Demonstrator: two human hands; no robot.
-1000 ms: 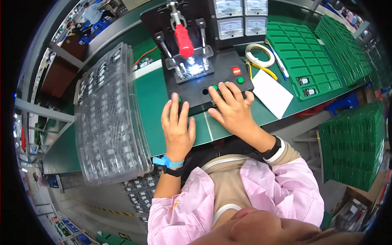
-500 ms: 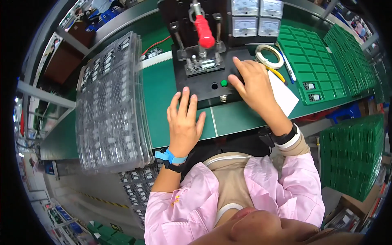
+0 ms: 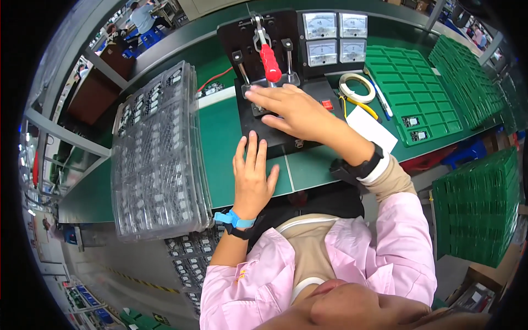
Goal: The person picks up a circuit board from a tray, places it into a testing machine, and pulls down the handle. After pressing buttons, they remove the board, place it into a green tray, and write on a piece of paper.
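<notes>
My right hand (image 3: pixel 297 114) reaches over the black clamp fixture (image 3: pixel 258 125), fingers stretched to the left just in front of the red toggle handle (image 3: pixel 269 63). It holds nothing I can see and hides most of the small board nest and the fixture's front button. Whether it touches the nest I cannot tell. My left hand (image 3: pixel 252 181), with a blue wrist strap (image 3: pixel 234 219), lies with fingers apart, its tips at the fixture's front left edge. A red square button (image 3: pixel 327 105) shows on the fixture top, right of my right hand.
Clear plastic trays of circuit boards (image 3: pixel 159 159) are stacked at left. Right of the fixture lie a tape roll (image 3: pixel 356 88), a pen (image 3: pixel 381 100), white paper (image 3: pixel 374 127) and a green tray (image 3: pixel 412 82) with two boards. Panel meters (image 3: pixel 335 38) stand behind; more green trays (image 3: pixel 476 206) are stacked lower right.
My right hand has moved left from the fixture's right side to over the board nest, uncovering the red button and covering the green one. My left hand has stayed near the front edge.
</notes>
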